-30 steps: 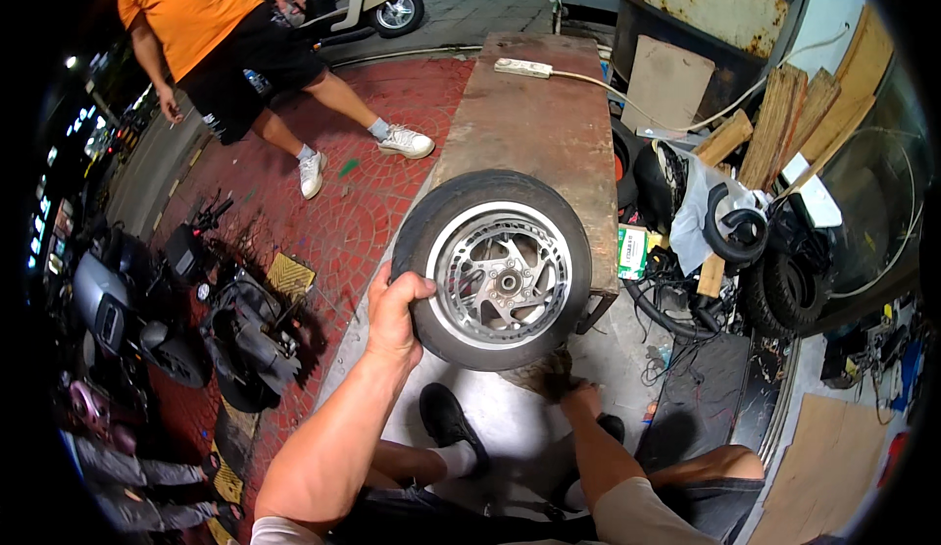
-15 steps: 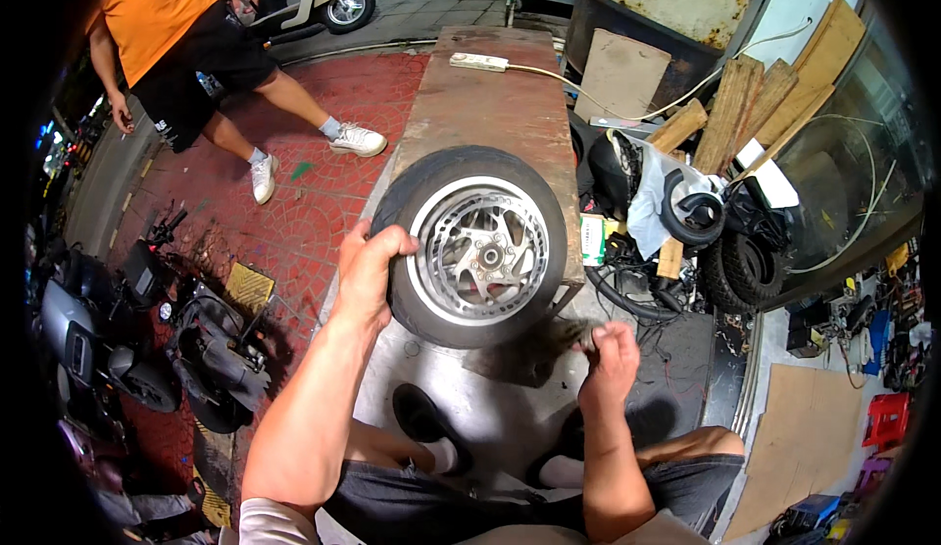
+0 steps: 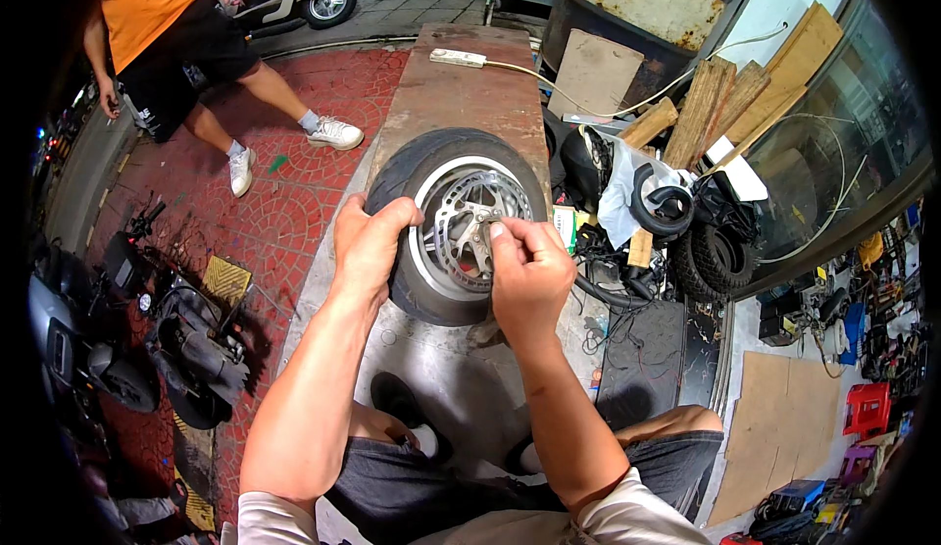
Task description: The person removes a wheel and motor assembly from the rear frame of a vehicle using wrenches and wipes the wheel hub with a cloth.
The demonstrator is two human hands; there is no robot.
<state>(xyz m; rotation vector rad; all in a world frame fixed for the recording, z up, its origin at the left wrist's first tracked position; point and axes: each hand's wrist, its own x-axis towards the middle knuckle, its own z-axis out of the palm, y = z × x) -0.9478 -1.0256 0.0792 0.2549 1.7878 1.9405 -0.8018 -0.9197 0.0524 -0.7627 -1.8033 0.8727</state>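
A small scooter-type wheel with a black tyre (image 3: 404,177) stands tilted at the near end of a worn brown bench. Its silver rim surrounds a perforated brake disc (image 3: 453,214), which faces up toward me. With the thumb over the tyre's left sidewall and the fingers behind it, my left hand (image 3: 368,246) grips the wheel. My right hand (image 3: 534,275) is closed in a pinch at the hub, thumb and forefinger at the disc's centre. Whatever the pinch holds is too small and covered to make out. The right hand also covers the wheel's lower right part.
A white power strip (image 3: 458,58) lies on the bench (image 3: 441,94), its cable running right. Wood planks (image 3: 701,109), loose tyres (image 3: 720,261) and an oil drum crowd the right. A person in an orange shirt (image 3: 157,6) stands at left, near parked scooters (image 3: 196,349).
My right hand has moved up and left from beside the wheel to its hub. The wheel has tilted, and its disc shows at a steeper angle. My left hand keeps its grip.
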